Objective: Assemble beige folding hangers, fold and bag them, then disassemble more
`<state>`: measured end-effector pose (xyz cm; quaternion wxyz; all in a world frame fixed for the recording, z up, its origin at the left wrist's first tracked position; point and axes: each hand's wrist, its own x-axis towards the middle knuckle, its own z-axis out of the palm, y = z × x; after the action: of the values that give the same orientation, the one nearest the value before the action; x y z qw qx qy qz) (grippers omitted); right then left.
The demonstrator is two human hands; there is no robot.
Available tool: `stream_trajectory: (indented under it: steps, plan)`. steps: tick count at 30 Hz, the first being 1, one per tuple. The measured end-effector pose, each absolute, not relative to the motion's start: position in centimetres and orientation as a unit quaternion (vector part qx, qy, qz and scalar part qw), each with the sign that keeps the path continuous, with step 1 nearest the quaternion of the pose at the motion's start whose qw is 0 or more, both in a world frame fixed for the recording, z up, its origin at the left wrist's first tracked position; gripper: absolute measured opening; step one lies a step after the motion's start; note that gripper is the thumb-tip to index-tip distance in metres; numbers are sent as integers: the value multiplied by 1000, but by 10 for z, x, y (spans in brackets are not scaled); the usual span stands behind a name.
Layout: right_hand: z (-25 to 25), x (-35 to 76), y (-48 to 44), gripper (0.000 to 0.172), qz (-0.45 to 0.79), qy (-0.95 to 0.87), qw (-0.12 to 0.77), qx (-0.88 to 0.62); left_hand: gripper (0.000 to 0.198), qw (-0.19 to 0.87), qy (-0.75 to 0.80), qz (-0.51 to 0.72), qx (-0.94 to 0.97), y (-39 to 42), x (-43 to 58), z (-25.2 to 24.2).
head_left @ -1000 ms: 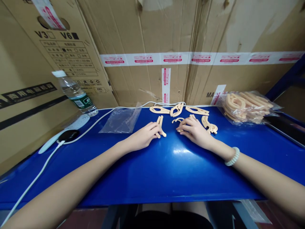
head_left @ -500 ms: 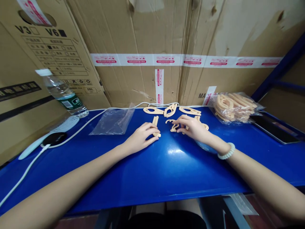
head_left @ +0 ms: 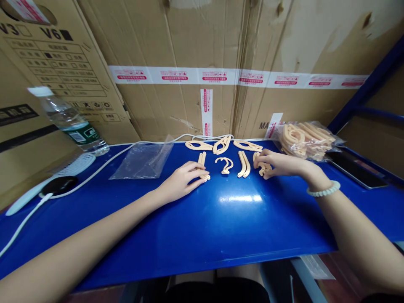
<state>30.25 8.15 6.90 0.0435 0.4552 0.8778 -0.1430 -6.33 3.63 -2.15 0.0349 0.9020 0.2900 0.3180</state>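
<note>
My left hand (head_left: 186, 181) lies over a pair of beige plastic hanger arms (head_left: 202, 159), its fingers curled on their near ends. A beige hanger hook (head_left: 225, 165) lies by itself on the blue table (head_left: 195, 235) between my hands. To its right is another pair of slightly curved hanger arms (head_left: 243, 164), side by side. My right hand (head_left: 280, 163) has its thumb and fingers bent round small beige hanger hooks (head_left: 264, 169), partly hidden by the fingers. Behind these pieces lie three folded beige hangers (head_left: 221, 145) in a row.
A clear bag of beige hangers (head_left: 307, 139) and a dark flat device (head_left: 356, 168) are at the right. An open plastic bag (head_left: 142, 162), water bottle (head_left: 75, 126), pale hairbrush (head_left: 59, 176), black puck (head_left: 59, 185) and white cable (head_left: 104, 166) lie left. Cardboard (head_left: 176, 46) stands behind.
My right hand has moved right, from above the single hook and the middle arms to the hooks at the right, uncovering those pieces. My left hand stays on its hanger arms. The view has shifted slightly.
</note>
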Motion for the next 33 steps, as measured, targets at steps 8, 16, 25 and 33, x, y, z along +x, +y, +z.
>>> stream_trajectory:
  steps: [8,16,25,33]
  plan:
    - [72,310,86,36,-141,873,45,465,22,33,297,313,901,37,-64,-23]
    - [87,315,80,28,-99,880,-19,465,27,32,307,330,892,31,-66,-19]
    - [77,257,38,20,-223,908,-26,355,17,43,299,368,879,23,-63,-10]
    - [50,230,16,15,-273,916,26,292,24,23,263,317,911,19,-59,-9]
